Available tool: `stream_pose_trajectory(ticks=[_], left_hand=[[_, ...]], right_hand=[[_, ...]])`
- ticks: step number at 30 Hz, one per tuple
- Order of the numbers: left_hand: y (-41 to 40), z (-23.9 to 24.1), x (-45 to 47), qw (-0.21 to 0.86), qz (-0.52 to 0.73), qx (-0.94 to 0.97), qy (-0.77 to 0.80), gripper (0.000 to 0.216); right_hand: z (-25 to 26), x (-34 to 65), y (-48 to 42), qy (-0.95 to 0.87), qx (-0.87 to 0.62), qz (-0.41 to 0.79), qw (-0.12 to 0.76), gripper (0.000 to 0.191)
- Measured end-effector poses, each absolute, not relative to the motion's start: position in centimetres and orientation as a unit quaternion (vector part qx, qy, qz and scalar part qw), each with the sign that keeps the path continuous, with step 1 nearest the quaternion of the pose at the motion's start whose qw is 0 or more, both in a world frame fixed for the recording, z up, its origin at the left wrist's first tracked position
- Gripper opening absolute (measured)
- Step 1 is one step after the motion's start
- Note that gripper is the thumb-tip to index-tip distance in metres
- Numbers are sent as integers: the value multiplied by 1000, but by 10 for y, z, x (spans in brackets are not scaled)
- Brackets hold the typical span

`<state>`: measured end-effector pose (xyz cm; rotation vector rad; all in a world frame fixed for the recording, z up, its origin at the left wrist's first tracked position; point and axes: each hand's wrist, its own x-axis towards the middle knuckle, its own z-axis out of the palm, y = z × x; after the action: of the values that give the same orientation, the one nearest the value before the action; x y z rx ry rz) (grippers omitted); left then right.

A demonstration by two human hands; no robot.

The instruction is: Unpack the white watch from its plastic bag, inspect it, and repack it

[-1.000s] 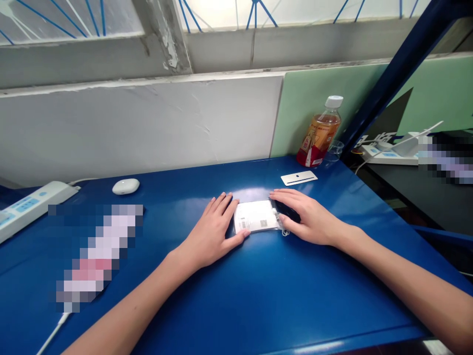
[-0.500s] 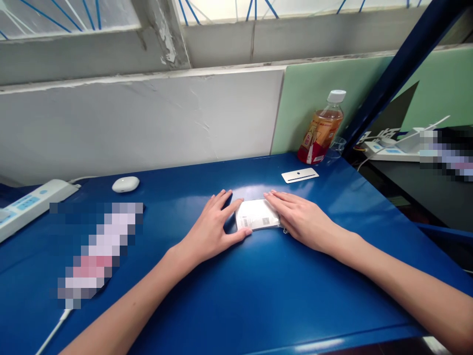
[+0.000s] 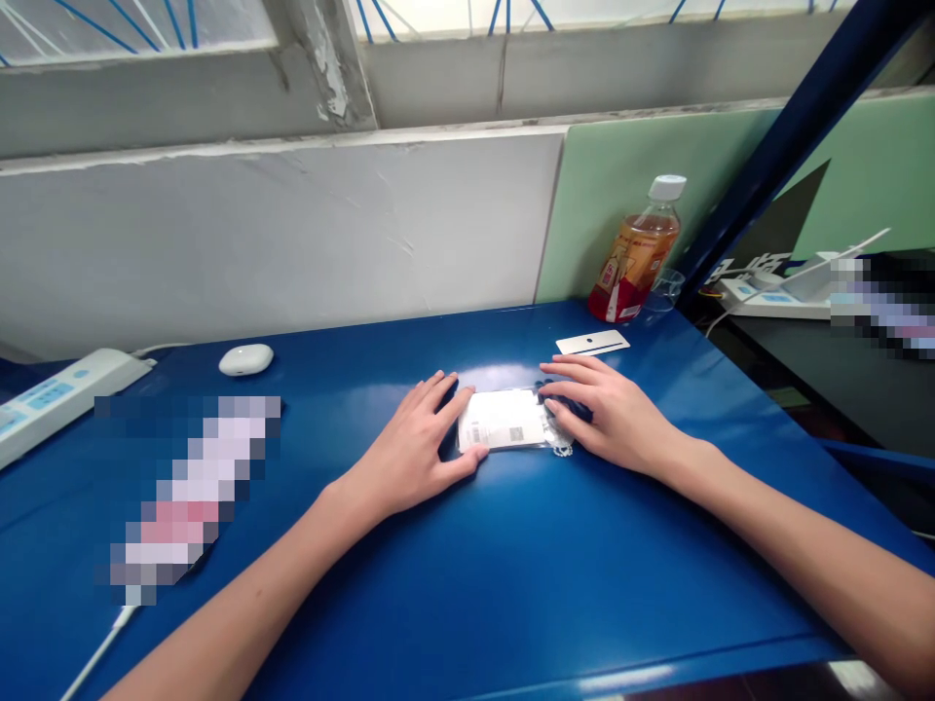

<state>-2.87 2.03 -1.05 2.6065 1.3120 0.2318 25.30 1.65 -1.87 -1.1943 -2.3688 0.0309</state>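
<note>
A small flat packet (image 3: 504, 421) lies on the blue table, a white label with a barcode and a square code in a clear plastic sleeve. My left hand (image 3: 420, 443) holds its left end, thumb at the near corner and index finger at the far corner. Over the right end hovers my right hand (image 3: 610, 414), its fingers apart and slightly bent; whether a fingertip touches the sleeve I cannot tell. A white, lacy-edged bit (image 3: 562, 450) shows at the packet's right end, below the right thumb.
Behind my right hand lies a white card with a dark line (image 3: 591, 343). A drink bottle (image 3: 635, 258) stands by the wall beside a clear cup (image 3: 663, 292). On the left are a white earbud case (image 3: 246, 359), a power strip (image 3: 73, 399) and a blurred-out device (image 3: 197, 487) on a cable.
My right hand has lifted off the packet's right end and its fingers have spread, baring the sleeve's end. The left hand and packet have shifted slightly left.
</note>
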Motion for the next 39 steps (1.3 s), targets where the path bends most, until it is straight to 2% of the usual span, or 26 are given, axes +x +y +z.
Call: stream_pose_trajectory(ticks=[8, 14, 18, 21, 26, 32, 39], left_hand=[[17, -9, -30, 106, 101, 890, 432, 71], [20, -5, -29, 159, 66, 877, 449, 80], [21, -6, -29, 165, 55, 873, 455, 78], [21, -9, -28, 152, 57, 876, 454, 78], [23, -11, -28, 169, 68, 869, 460, 89], [26, -14, -29, 191, 108, 856, 468, 81], [25, -15, -27, 183, 124, 854, 470, 83]], right_hand=[[-18, 260, 24, -888, -390, 73, 231, 24], [-15, 260, 23, -884, -392, 108, 231, 30], [-13, 258, 21, -881, -392, 124, 234, 33], [-14, 257, 21, -878, -390, 141, 238, 33], [-18, 255, 20, -870, -386, 154, 266, 25], [-18, 254, 20, -875, -379, 154, 258, 35], [-21, 255, 24, -883, -365, 122, 268, 20]])
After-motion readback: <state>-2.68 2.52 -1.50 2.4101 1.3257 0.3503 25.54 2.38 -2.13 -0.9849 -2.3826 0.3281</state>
